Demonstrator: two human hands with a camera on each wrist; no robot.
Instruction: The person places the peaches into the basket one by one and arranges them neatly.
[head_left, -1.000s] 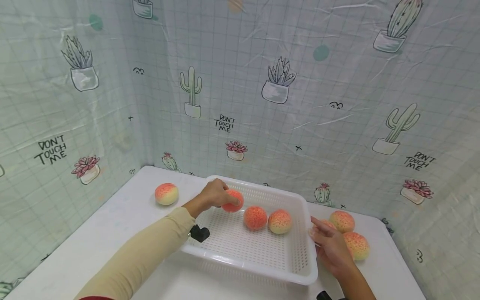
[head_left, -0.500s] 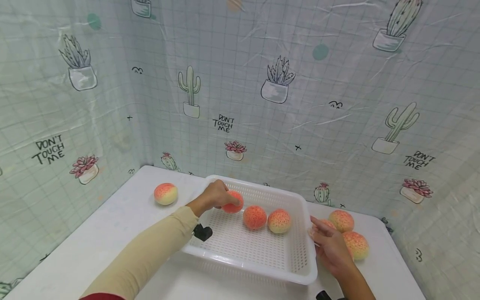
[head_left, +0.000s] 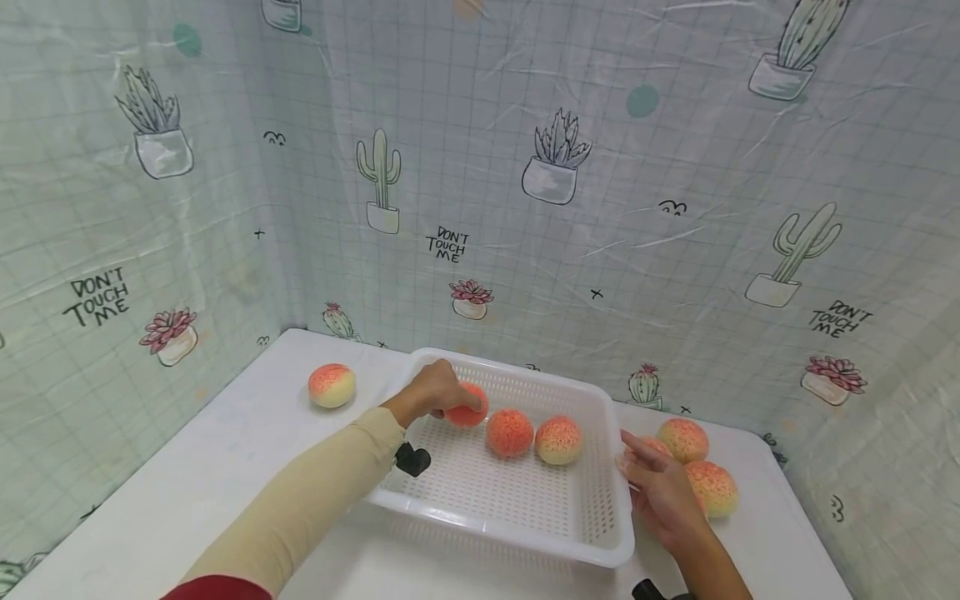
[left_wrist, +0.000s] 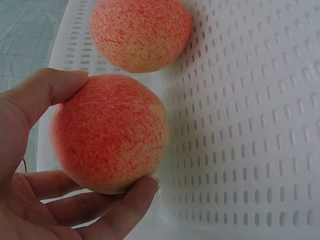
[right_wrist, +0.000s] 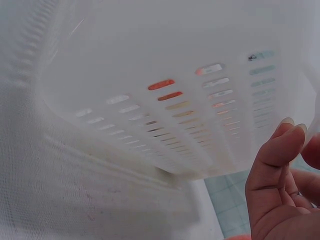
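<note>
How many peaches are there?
7 at least: one peach left of the basket, one in the left hand, two in the basket, three right of it; the right hand may hide more.

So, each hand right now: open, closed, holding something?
Left hand: holding a peach inside the white plastic basket.
Right hand: at the basket's right side; gripping or open cannot be told.

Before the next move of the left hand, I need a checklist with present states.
1. Left hand grips the held peach: ok, thumb and fingers are around it.
2. Held peach is inside the white basket: ok.
3. Held peach rests on the basket floor: cannot tell.
4. Right hand, at the basket's right side, has a firm hold: cannot tell.
5. Every peach is inside: not ok; a loose peach lies left, other peaches right.
</note>
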